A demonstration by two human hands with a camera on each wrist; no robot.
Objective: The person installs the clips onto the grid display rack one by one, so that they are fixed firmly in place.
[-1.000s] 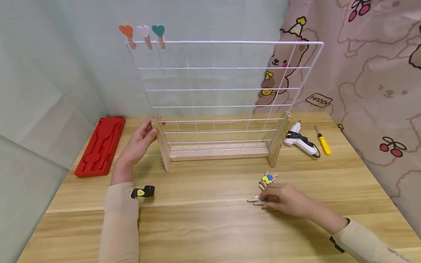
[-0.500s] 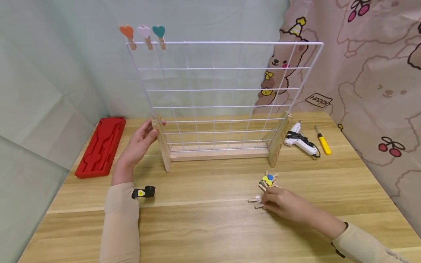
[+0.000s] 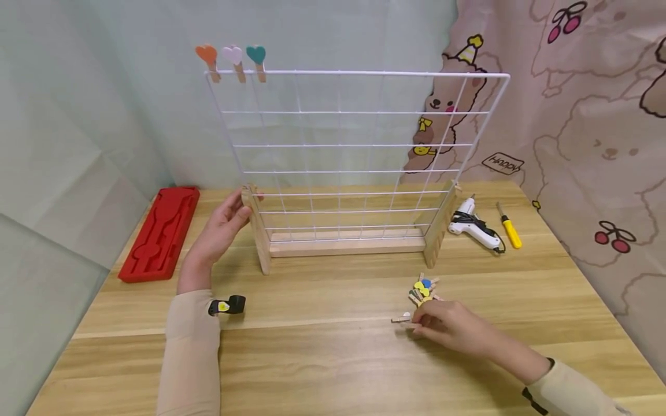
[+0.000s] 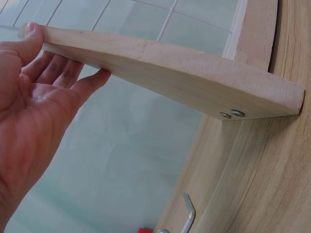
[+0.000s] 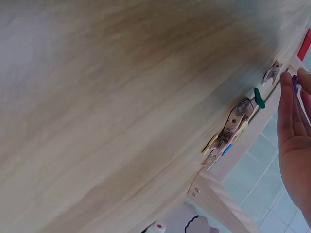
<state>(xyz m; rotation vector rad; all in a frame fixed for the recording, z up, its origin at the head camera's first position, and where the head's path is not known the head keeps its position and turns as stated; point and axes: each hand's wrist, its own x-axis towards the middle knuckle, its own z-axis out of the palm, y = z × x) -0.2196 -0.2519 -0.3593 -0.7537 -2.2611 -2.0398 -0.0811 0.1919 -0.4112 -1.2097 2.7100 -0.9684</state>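
My left hand [image 3: 218, 230] grips the upper end of the left wooden side post [image 4: 160, 68] of a white wire grid rack [image 3: 338, 145]. In the left wrist view the thumb lies on one face and the fingertips on another. My right hand [image 3: 457, 330], low over the table, pinches a small wooden clothespin [image 3: 411, 326]. A purple heart [image 5: 295, 84] shows between its fingers in the right wrist view. Beside it lies a clothespin with a white heart [image 3: 402, 318]. Just behind is a pile of heart clothespins [image 3: 424, 289]. Orange [image 3: 208, 56], lilac [image 3: 234, 58] and teal [image 3: 257, 56] heart clothespins stand clipped on the rack's top wire.
A red molded tray [image 3: 160, 234] lies at the table's left. Right of the rack are a white glue gun [image 3: 474, 226] with black cord and a yellow-handled screwdriver [image 3: 510, 228]. A hex key [image 4: 188, 212] lies near the left post. Curtains hang behind the table.
My right hand has shifted slightly and now pinches a clothespin lifted from beside the white-heart one. The left hand stays on the post. The head view has tilted slightly.
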